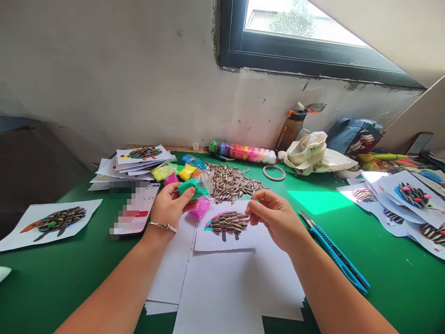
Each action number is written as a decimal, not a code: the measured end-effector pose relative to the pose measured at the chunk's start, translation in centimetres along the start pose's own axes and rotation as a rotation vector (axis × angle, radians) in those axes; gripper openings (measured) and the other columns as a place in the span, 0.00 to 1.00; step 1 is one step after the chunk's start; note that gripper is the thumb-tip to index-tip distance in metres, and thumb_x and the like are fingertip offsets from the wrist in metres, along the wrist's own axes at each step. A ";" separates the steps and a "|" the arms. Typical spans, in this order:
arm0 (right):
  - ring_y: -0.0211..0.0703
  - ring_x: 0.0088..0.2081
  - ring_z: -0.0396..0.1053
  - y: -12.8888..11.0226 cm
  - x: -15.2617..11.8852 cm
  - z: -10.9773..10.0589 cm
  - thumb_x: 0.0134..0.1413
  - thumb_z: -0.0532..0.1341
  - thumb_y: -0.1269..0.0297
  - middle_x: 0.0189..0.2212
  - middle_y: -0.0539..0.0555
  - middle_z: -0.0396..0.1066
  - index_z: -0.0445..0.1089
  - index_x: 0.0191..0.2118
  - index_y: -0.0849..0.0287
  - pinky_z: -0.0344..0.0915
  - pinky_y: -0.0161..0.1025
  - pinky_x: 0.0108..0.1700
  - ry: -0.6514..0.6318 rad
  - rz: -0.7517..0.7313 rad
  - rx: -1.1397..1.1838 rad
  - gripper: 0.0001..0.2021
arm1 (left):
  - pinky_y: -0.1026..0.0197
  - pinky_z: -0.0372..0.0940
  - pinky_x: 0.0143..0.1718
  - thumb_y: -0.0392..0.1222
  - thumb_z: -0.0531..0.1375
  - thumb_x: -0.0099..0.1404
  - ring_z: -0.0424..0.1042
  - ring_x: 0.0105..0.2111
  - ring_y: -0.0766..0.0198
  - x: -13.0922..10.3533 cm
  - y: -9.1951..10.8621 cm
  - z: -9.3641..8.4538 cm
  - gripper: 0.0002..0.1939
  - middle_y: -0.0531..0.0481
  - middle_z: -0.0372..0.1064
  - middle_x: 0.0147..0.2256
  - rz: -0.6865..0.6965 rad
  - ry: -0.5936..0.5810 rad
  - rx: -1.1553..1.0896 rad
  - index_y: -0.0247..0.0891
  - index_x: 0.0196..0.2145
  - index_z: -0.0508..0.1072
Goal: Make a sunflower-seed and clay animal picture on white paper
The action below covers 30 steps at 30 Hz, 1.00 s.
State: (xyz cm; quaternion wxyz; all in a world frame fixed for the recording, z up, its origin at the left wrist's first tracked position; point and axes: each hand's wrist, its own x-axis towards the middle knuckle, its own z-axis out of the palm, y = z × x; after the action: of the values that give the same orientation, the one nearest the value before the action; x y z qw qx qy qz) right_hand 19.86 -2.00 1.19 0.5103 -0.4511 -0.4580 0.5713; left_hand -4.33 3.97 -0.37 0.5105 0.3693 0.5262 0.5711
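My left hand (172,202) grips a small clear bag of green modelling clay (193,188), thumb on top. The fingers of my right hand (269,211) are pinched together, and a speck of green clay (257,201) shows between them. Between and just below my hands lies a white card (208,243) bearing a hedgehog-like figure (229,222) made of striped sunflower seeds, with pink clay along its back, green and pink dots at its left end and two dark legs. A bag of pink clay (200,209) rests at the card's upper left edge.
Loose sunflower seeds (231,181) are heaped behind the card. A phone (137,208) and finished cards (139,160) are at left. Blue-handled cutter and tweezers (339,255) lie at right, near more seed pictures (410,199). A tape ring (274,173) and bottle (292,127) stand farther back.
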 end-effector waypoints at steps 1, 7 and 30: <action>0.34 0.23 0.67 0.1 0.2 -0.1 0.51 0.68 0.58 0.25 0.49 0.73 0.67 0.31 0.58 0.61 0.34 0.28 0.020 0.003 0.000 0.12 | 0.60 0.75 0.26 0.40 0.72 0.50 0.76 0.23 0.63 0.4 0.0 -0.2 0.22 0.50 0.75 0.31 0.019 0.019 0.029 0.35 0.40 0.71; 0.31 0.22 0.62 0.7 0.5 0.1 0.51 0.68 0.56 0.23 0.48 0.72 0.68 0.30 0.58 0.57 0.33 0.27 0.054 0.031 0.026 0.13 | 0.60 0.75 0.25 0.34 0.67 0.57 0.76 0.22 0.62 1.9 -0.6 -1.2 0.20 0.50 0.75 0.31 0.049 0.088 0.102 0.35 0.47 0.70; 0.37 0.29 0.69 1.4 0.2 1.2 0.48 0.67 0.61 0.27 0.48 0.69 0.69 0.34 0.58 0.66 0.38 0.35 0.014 0.034 -0.087 0.09 | 0.55 0.68 0.51 0.48 0.64 0.59 0.73 0.49 0.50 -1.2 1.1 -1.0 0.16 0.45 0.74 0.50 0.466 0.077 0.655 0.41 0.44 0.79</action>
State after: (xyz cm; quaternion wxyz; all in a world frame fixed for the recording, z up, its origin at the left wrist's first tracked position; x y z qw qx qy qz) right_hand 18.42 -1.97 0.03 0.4835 -0.4848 -0.4711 0.5561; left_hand -5.20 2.62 0.66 0.2028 0.6001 0.6013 0.4871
